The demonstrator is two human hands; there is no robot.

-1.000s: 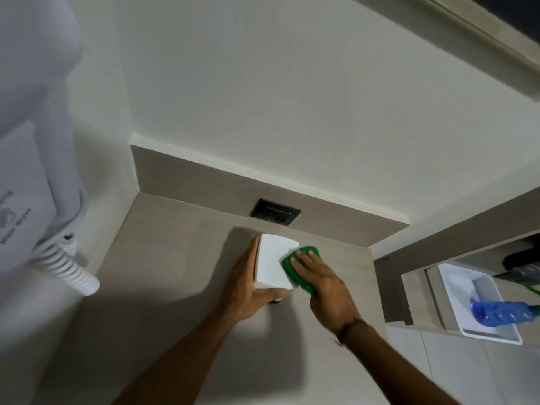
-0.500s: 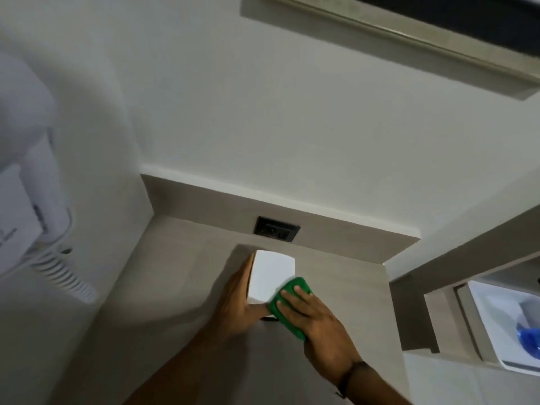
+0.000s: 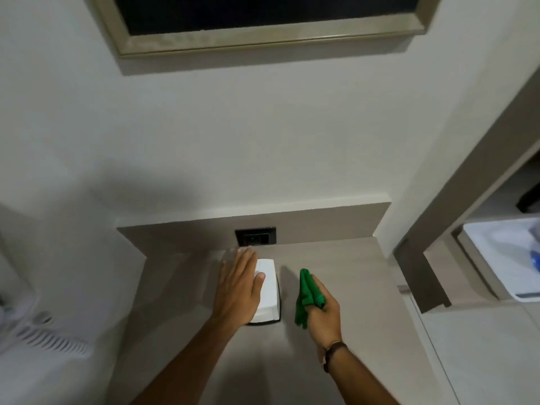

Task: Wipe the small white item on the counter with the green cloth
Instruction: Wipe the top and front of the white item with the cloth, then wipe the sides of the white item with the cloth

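White box [image 3: 268,290]: small, rectangular, plain white top and sides, sitting on a dark base that shows as a thin black edge along its right and near sides. Lies flat on the counter [image 3: 336,276], long axis running away from the person, far end close to the back ledge.

Left hand [image 3: 238,290]: fingers spread and flat, laid along the left side of the box, thumb resting on its top. Open, not gripping.

Right hand [image 3: 323,312]: closed around the green cloth [image 3: 306,296], just to the right of the box and clear of it. A dark band shows on the wrist.

Green cloth: bright green, bunched and folded, one end sticking up past the fingers, another hanging below the palm. Not touching the box.

Counter: pale grey-brown, wood-grain look. Bare surface to the right of the box as far as the side wall, and bare on the near side around both forearms.

Back ledge: low raised strip behind the box, holding a black wall socket [image 3: 255,236] just beyond the left fingertips.

Right edge: a recessed shelf with a white tray [image 3: 496,258], well apart from the box.

Upper wall: a framed dark panel [image 3: 263,13].
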